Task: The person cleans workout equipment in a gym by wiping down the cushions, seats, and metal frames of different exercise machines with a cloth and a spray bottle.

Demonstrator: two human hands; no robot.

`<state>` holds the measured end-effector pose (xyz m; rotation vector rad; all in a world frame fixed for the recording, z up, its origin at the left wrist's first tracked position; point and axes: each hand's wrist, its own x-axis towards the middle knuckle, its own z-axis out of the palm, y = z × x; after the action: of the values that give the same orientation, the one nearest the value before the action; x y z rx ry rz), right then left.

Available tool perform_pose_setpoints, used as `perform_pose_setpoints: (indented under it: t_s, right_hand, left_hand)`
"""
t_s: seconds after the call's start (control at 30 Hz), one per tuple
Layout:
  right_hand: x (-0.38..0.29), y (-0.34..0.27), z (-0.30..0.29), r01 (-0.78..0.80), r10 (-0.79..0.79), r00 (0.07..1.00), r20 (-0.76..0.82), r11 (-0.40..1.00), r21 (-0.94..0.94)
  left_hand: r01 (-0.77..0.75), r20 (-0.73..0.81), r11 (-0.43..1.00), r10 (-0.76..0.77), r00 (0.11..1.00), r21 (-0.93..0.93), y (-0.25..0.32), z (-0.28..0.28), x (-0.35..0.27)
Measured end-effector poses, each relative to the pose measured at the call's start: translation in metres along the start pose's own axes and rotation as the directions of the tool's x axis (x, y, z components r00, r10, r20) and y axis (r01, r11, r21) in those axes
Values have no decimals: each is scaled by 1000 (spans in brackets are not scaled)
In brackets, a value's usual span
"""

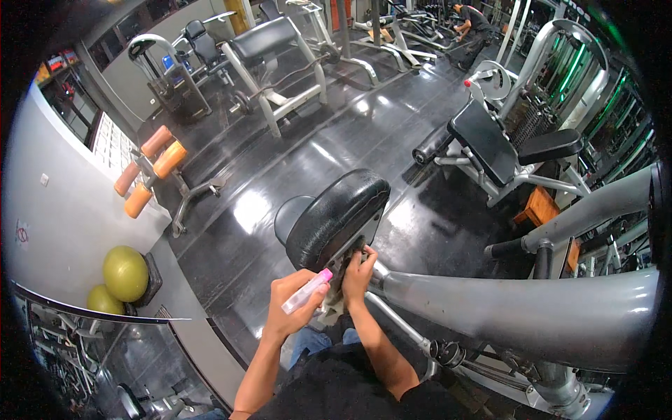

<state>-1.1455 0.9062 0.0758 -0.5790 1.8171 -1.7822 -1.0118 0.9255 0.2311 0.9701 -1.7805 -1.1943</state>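
Note:
My left hand is wrapped around a small clear bottle with a pink top, which tilts up toward the padded black seat of a gym machine. Under that seat's edge, my right hand has its fingers bent against the metal bracket. A dark, soft-looking piece shows at those fingertips; whether it is a held cloth or part of the machine, I cannot tell. Much of the bracket below the pad is hidden behind both hands. A second black pad shows beyond the seat.
A thick grey machine tube runs close on my right. Ahead stand a preacher curl bench with a curl bar and an adjustable bench. Green exercise balls and a foam-roller machine are at left. Another person bends over far off.

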Motion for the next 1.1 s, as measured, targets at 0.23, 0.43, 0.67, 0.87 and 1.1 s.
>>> perform_pose_setpoints:
  t_s: [0.23, 0.43, 0.67, 0.87, 1.1]
  right_hand:
    - [24, -51, 2, 274, -275, 958, -83, 961, -22]
    - [6, -21, -4, 106, -105, 994, 16, 993, -60]
    - [38, -2, 7, 32, -39, 992, -123, 998, -58]
    - [21, -9, 7, 273, -291, 944, -152, 953, -129]
    - [57, 14, 1, -102, 83, 984, -155, 987, -121]
  left_hand:
    - [18, 54, 994, -24, 998, 108, 22, 3, 20]
    - [-58, 104, 989, 44, 994, 139, 15, 7, 35]
    - [-193, 132, 973, 176, 975, 129, 4, 7, 40]
    - [-185, 154, 968, 159, 975, 171, 2, 4, 39]
    - [-192, 136, 977, 178, 975, 94, -5, 4, 38]
